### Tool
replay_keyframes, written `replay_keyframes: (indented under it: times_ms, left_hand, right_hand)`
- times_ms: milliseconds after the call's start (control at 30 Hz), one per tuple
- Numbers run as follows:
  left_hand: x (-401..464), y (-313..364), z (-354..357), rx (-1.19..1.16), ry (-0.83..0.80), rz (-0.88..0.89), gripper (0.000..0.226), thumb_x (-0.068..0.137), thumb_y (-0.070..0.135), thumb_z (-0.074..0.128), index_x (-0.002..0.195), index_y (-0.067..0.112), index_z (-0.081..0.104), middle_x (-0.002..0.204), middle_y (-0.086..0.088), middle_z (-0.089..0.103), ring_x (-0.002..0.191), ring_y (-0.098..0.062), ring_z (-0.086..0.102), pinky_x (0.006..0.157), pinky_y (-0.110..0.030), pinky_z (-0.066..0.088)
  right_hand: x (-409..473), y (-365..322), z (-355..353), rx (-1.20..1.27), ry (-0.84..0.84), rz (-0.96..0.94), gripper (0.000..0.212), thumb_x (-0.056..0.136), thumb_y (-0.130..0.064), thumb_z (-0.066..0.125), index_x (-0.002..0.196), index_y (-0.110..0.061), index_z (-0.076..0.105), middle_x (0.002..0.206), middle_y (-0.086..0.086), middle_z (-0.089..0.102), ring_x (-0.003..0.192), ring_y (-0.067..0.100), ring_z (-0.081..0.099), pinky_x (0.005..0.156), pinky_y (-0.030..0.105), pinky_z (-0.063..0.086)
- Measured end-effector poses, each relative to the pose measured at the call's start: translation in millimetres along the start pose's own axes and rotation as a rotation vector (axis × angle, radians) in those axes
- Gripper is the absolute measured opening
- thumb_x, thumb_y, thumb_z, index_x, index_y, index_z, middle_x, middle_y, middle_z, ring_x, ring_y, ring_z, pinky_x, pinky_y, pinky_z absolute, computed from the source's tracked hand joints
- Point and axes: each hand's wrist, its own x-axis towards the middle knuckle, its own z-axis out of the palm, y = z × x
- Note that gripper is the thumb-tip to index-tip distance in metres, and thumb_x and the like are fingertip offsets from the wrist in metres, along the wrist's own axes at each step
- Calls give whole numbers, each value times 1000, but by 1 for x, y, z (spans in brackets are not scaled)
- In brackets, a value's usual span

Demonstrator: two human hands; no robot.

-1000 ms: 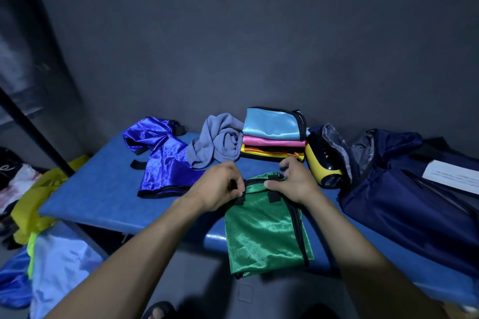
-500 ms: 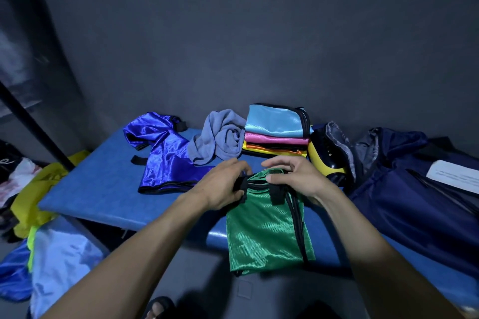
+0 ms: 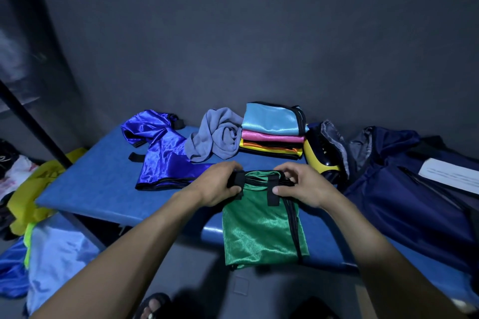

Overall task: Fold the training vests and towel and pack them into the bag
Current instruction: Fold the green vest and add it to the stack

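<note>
A green vest (image 3: 260,228) with black trim lies folded lengthwise on the blue mat (image 3: 98,184), its lower end hanging over the front edge. My left hand (image 3: 216,186) grips its top left corner and black strap. My right hand (image 3: 302,185) pinches the top right corner. Behind them sits a stack of folded vests (image 3: 273,132), light blue on top, then pink, orange and yellow. A grey towel (image 3: 216,138) lies crumpled left of the stack. An unfolded royal blue vest (image 3: 162,153) sprawls further left. The navy bag (image 3: 414,189) lies open at the right.
A yellow and black object (image 3: 320,160) sits at the bag's mouth. A white paper (image 3: 451,176) rests on the bag. More loose fabrics, yellow (image 3: 33,197) and light blue (image 3: 57,254), lie on the floor at left. A dark pole (image 3: 33,122) slants at left. My sandalled foot (image 3: 153,305) shows below.
Both hands have lifted the vest's top edge and drawn it slightly toward me, starting to roll it over. My right hand shifted from flat on the corner to pinching it.
</note>
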Motion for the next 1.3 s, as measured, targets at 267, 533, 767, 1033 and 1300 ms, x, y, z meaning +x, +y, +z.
replay_keyframes:
  times_ms: [267,533,767,1033,1300]
  left_hand:
    - [-1,5,-7,0,36,88,15,89,23,73,100,20,63,97,3,66,90,-19,61,79,-36,51]
    - [4,11,-12,162,488,156,26,90,26,70,111,22,56,110,2,53,95,-27,53,64,-42,48]
    - [-9,29,-8,-595,378,-86,24,97,6,65,102,22,47,91,-4,63,62,-34,71,56,-42,62]
    - [-20,15,9,-827,205,-38,22,94,8,72,95,19,52,83,10,54,80,-12,51,76,-30,43]
    - [-45,-2,4,-580,106,134,35,85,-2,76,92,21,52,117,-10,67,105,-13,63,97,-28,47]
  right_hand:
    - [8,0,9,-130,67,-28,18,85,-25,83,95,-25,68,92,-8,72,86,9,68,83,40,57]
    - [11,-11,11,-422,495,-265,36,88,-18,76,120,-17,61,109,-4,65,101,21,56,84,40,49]
    - [1,-22,18,-539,643,-232,35,88,-26,76,119,-22,60,99,-1,68,85,29,65,67,43,53]
    - [-15,-19,30,356,358,-90,24,91,3,70,96,-13,53,97,14,61,83,24,73,73,43,63]
    - [-40,3,36,-102,185,-291,49,79,3,79,87,-35,49,108,-9,68,111,9,64,92,38,53]
